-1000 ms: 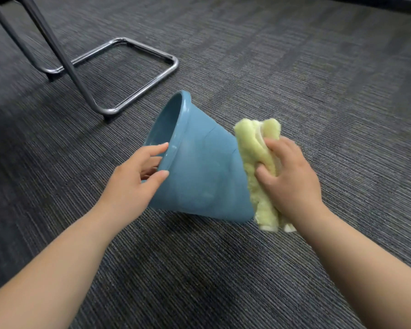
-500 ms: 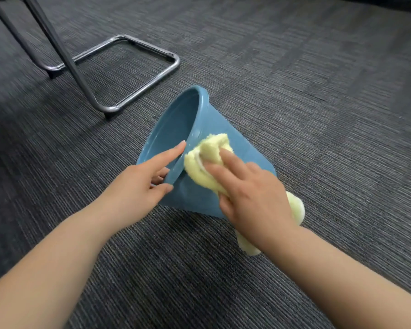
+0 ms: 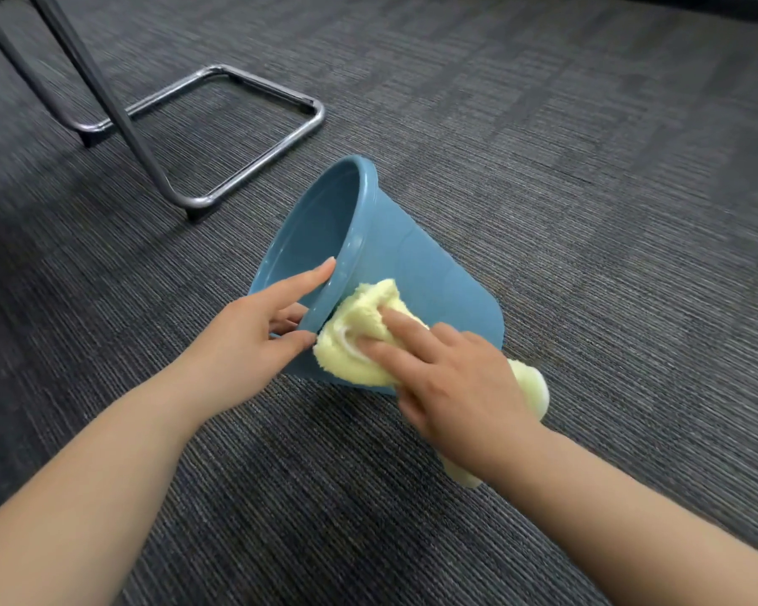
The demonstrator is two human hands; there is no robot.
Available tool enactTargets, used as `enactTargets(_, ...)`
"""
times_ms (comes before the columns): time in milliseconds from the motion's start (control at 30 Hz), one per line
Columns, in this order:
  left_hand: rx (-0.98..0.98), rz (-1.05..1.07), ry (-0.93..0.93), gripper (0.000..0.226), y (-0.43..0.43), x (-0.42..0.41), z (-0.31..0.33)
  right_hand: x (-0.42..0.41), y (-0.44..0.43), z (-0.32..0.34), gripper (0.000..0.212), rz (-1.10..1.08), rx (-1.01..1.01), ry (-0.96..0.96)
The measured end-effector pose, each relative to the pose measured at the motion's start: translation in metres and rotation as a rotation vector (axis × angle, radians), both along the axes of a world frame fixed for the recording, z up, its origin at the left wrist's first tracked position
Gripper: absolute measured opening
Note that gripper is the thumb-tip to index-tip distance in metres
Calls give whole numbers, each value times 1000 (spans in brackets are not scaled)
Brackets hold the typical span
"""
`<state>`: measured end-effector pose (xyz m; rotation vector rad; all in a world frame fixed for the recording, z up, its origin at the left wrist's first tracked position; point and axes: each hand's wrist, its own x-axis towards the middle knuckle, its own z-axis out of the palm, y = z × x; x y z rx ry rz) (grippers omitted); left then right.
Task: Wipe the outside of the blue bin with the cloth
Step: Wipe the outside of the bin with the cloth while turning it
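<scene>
A blue plastic bin [image 3: 416,260] lies tipped on the grey carpet, its mouth facing left and away from me. My left hand [image 3: 254,338] grips the near part of its rim, with fingers inside the mouth and the thumb on the outer wall. My right hand [image 3: 451,382] holds a pale yellow fluffy cloth [image 3: 359,343] and presses it against the bin's outer wall just below the rim. The cloth's loose end trails out behind and under my right wrist.
A chair's chrome sled base [image 3: 254,159] and dark legs [image 3: 106,102] stand on the carpet [image 3: 587,190] to the far left, close behind the bin's mouth. Carpet stretches out on the right and in front.
My right hand has slid the cloth from the bin's base end up along the outer wall to the rim. The bin has turned, its mouth now more open to view.
</scene>
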<state>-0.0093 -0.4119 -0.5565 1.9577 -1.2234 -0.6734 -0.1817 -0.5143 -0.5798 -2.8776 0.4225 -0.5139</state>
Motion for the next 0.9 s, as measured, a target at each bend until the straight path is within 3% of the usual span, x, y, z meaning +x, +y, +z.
enactTargets(100, 3, 11, 13, 78, 1, 1, 0, 0, -12, 0, 49, -38, 58, 11)
enactTargets(233, 8, -3, 30, 79, 2, 0, -1, 0, -24, -5, 48, -270, 213, -5)
enactTargets(467, -4, 42, 54, 78, 1, 4, 2, 0, -4, -11, 53, -45, 68, -3)
enactTargets(667, 5, 16, 106, 78, 0, 3, 2, -5, -27, -20, 48, -329, 234, 30)
enactTargets(800, 9, 25, 87, 78, -1, 5, 2, -4, -8, -20, 53, -150, 147, -14)
enactTargets(900, -3, 41, 93, 77, -1, 6, 3, -8, -1, -24, 55, -8, 66, 63)
